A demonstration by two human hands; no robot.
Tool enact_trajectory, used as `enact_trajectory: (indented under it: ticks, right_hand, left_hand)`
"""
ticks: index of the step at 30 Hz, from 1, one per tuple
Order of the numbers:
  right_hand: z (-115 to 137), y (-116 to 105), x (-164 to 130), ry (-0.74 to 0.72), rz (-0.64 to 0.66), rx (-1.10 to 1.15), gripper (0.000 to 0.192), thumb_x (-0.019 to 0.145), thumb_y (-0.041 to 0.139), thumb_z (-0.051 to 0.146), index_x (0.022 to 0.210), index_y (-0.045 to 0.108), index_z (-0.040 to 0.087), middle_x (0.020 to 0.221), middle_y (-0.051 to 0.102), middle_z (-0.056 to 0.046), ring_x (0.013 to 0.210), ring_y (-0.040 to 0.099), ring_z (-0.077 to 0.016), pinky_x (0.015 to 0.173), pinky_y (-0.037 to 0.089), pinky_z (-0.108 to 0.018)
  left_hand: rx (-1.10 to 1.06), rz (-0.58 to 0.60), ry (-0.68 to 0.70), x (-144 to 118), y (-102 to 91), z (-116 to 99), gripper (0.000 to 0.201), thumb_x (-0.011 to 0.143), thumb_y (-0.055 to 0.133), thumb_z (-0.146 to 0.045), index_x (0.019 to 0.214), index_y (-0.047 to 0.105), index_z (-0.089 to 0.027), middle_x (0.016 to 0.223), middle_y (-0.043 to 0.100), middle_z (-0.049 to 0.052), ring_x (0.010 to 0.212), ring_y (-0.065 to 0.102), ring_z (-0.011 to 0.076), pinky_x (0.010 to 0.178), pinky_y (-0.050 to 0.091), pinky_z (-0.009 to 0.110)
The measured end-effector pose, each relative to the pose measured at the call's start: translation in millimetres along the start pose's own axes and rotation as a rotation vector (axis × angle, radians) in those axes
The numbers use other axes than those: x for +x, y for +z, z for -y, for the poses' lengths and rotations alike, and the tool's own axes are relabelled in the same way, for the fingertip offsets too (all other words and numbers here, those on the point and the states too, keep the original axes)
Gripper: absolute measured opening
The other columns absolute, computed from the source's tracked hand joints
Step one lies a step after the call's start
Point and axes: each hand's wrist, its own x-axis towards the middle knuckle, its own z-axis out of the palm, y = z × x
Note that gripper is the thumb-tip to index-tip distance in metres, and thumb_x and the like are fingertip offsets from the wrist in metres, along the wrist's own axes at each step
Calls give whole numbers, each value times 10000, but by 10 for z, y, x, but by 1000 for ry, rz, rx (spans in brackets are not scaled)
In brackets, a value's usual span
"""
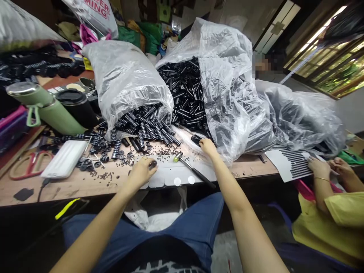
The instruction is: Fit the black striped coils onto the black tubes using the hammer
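My left hand (140,173) is closed on a small round black piece (152,164), held just above the table's front part. My right hand (208,147) reaches to the mouth of a large clear plastic bag (227,94), its fingers pinched at a black tube (196,139). Behind it, many glossy black tubes (184,91) fill the bag. Between my hands lies a small hammer (195,172) with a black handle and a yellowish head end, on a pale sheet (162,172). Tiny dark bits (163,149) are scattered around it.
Another plastic bag (122,72) spills black-and-white ridged tubes (145,123). At left are a white power bank (65,159), red-handled scissors (31,165), a green flask (48,108) and a black cup (76,106). A co-worker in a yellow top (327,227) sits at right, hands on striped sheets (292,163).
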Motion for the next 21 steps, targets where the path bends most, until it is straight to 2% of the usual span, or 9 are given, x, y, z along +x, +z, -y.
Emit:
enact_trajectory:
  ticks: [3,6,8,12,15,18,21]
  right_hand:
    - [22,-11,79,24,15,83,207,881,534,217,950,707,125,1042,681,-128,967,577,-197,868,382,-267]
    - [62,-77,155,57,4,203,121,813,608,195,841,717,150,947,703,-111,940,593,-215,846,393,-278]
    - [128,-136,177,66,-24,313,118,808,614,220,836,709,157,941,700,-111,951,588,-222,836,400,-284]
    - [446,-177,58,9,-40,606,303,875,505,383,1010,658,159,1000,672,-98,854,592,-173,740,438,-268]
    - [814,-102,-210,-75,72,792,424,845,499,523,985,651,153,876,666,-71,692,574,-135,623,446,-253]
    - [1151,-8,-554,-131,261,1000,465,732,616,602,878,663,163,773,640,-39,628,548,-114,570,435,-236]
    - [1377,9,-845,-5,370,1297,474,632,731,592,883,648,199,826,633,-16,694,564,-113,591,442,-221]
  left_hand:
    - [-179,-78,46,60,336,3,227,856,512,-383,904,613,-186,939,655,97,900,608,243,831,474,359]
    - [-355,-128,1,91,447,-21,244,872,491,-392,950,592,-184,947,664,91,892,618,234,820,481,358]
    - [-447,-159,-59,93,396,-60,272,868,499,-416,955,590,-175,923,662,84,855,621,225,793,483,346]
    - [-690,-146,-147,166,195,-180,275,827,557,-414,922,593,-158,807,635,43,723,607,180,704,482,296]
    - [-864,-123,-162,304,95,-315,251,790,606,-378,898,600,-152,721,602,13,630,571,143,617,460,253]
    - [-990,-127,-188,414,67,-431,306,760,651,-401,921,608,-143,640,564,-16,504,496,108,512,412,231]
    - [-920,-263,-160,399,92,-456,259,761,658,-393,822,606,-147,610,549,-19,494,480,106,507,399,231]
